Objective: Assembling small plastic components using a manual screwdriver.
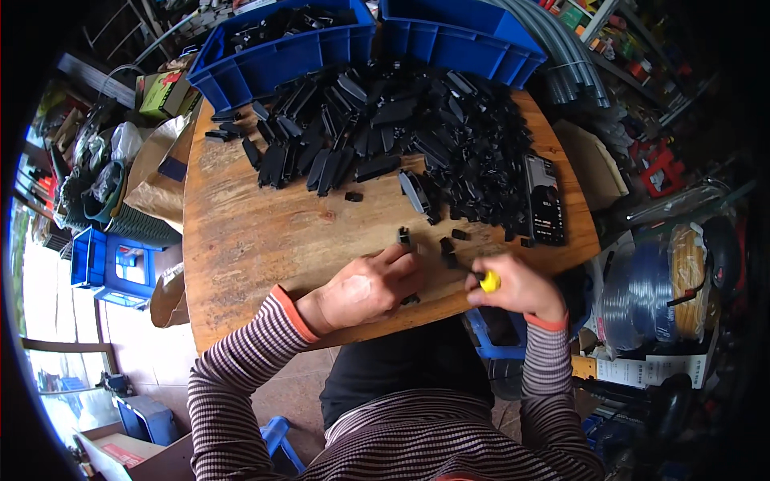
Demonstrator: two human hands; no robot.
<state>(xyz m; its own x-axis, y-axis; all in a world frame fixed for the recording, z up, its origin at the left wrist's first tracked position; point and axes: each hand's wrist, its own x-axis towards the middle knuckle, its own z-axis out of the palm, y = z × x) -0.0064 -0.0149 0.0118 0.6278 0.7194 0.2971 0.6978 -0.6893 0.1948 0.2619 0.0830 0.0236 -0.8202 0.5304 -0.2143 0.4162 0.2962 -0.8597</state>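
The left hand lies curled on a small black plastic part at the near edge of the round wooden table; the right hand, just beside it, is clenched round a yellow-handled tool; a few loose black pieces sit between and just beyond the hands; farther back, a heap of black plastic parts covers the table; two blue bins stand behind it; cluttered shelves, hoses and boxes ring the room.
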